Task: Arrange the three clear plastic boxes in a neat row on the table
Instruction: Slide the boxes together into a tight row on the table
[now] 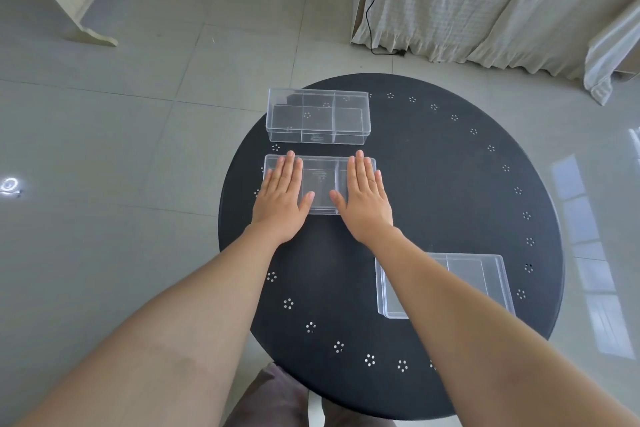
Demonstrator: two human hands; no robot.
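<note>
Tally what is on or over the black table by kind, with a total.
Clear plastic boxes: 3, far box, middle box, near box
Hands: 2, left hand and right hand, both flat on the middle box
Total: 5

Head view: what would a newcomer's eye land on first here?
Both hands, left hand and right hand, lie flat on the middle clear box on the round black table. A second box sits just beyond it; a third box lies off to the right, partly under the right forearm.
</note>
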